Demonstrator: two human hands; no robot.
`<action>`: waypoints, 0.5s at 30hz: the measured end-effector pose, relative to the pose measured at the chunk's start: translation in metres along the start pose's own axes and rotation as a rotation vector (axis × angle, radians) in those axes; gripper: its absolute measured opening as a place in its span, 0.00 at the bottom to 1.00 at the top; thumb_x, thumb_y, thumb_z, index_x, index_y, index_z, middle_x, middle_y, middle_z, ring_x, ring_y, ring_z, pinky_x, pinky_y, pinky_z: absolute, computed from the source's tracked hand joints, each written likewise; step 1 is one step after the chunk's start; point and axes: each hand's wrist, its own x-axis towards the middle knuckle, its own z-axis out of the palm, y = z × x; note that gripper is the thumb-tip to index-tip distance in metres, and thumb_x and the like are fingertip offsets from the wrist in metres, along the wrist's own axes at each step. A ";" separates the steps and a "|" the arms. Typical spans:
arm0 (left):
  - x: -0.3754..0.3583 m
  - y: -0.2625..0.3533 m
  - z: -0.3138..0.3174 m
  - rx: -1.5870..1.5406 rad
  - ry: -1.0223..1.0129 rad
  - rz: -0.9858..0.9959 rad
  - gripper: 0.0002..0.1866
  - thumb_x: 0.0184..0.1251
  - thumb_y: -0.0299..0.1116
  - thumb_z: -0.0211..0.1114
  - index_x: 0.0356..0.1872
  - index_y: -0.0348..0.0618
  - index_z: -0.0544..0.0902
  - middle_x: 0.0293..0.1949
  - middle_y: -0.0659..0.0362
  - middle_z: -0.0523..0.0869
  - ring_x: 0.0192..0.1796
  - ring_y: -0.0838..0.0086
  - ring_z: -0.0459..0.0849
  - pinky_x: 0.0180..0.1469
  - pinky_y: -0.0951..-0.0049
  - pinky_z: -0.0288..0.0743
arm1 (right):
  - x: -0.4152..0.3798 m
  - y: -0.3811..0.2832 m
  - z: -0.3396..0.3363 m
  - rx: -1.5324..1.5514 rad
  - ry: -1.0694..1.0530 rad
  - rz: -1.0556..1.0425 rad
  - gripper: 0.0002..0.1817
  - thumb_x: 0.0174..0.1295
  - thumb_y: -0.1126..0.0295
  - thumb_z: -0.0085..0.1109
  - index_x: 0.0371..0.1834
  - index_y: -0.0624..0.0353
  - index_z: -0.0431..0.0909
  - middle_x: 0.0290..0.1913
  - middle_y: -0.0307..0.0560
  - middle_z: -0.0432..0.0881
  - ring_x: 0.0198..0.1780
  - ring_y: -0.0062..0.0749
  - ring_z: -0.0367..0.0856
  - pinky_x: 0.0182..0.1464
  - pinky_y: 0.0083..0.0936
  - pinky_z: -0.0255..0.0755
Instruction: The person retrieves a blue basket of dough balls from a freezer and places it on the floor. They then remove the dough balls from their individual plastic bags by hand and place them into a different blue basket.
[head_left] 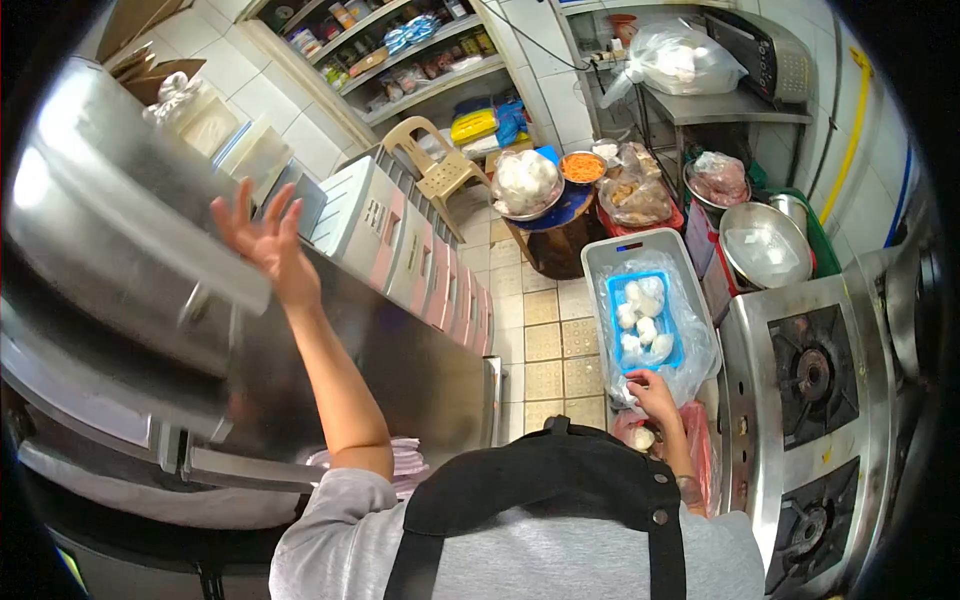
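My left hand [272, 245] is raised with spread fingers and holds nothing. It is close to the edge of the stainless steel door [130, 190] on the left, overlapping the plastic containers behind it in this view. My right hand [652, 397] reaches down at the near end of a grey crate [592, 290], its fingers curled together by a bit of white; I cannot tell what they hold. Inside the crate, a blue tray [614, 285] lies on clear plastic, with several white plastic-wrapped bundles [646, 330] in it. A red plastic bag [697, 440] lies beside my right forearm.
A gas stove [800, 400] stands on the right, a steel pot [765, 245] beyond it. Ahead are a round table with a bagged white bowl [527, 182], a bowl of orange shreds [583, 167] and a beige chair [440, 170]. Drawers [400, 230] line the left.
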 end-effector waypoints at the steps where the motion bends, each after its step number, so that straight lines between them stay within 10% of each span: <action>1: -0.003 0.009 -0.008 0.061 0.052 0.053 0.40 0.62 0.24 0.58 0.72 0.60 0.48 0.67 0.53 0.61 0.57 0.55 0.76 0.54 0.58 0.75 | 0.004 0.001 0.000 -0.010 -0.010 0.004 0.15 0.58 0.71 0.60 0.47 0.62 0.79 0.40 0.49 0.84 0.39 0.30 0.81 0.42 0.27 0.74; 12: -0.006 0.031 -0.101 0.107 0.503 0.241 0.29 0.63 0.33 0.53 0.65 0.62 0.56 0.64 0.57 0.61 0.55 0.45 0.75 0.54 0.45 0.73 | 0.044 -0.036 0.019 -0.014 -0.193 0.088 0.14 0.60 0.68 0.59 0.49 0.55 0.78 0.41 0.39 0.80 0.40 0.24 0.77 0.36 0.24 0.74; 15: 0.003 0.026 -0.141 -0.121 0.638 0.277 0.12 0.63 0.35 0.54 0.47 0.55 0.74 0.49 0.57 0.76 0.53 0.38 0.75 0.55 0.39 0.71 | 0.057 -0.048 0.037 -0.014 -0.149 0.061 0.13 0.59 0.71 0.59 0.47 0.60 0.79 0.38 0.44 0.82 0.34 0.24 0.78 0.29 0.22 0.71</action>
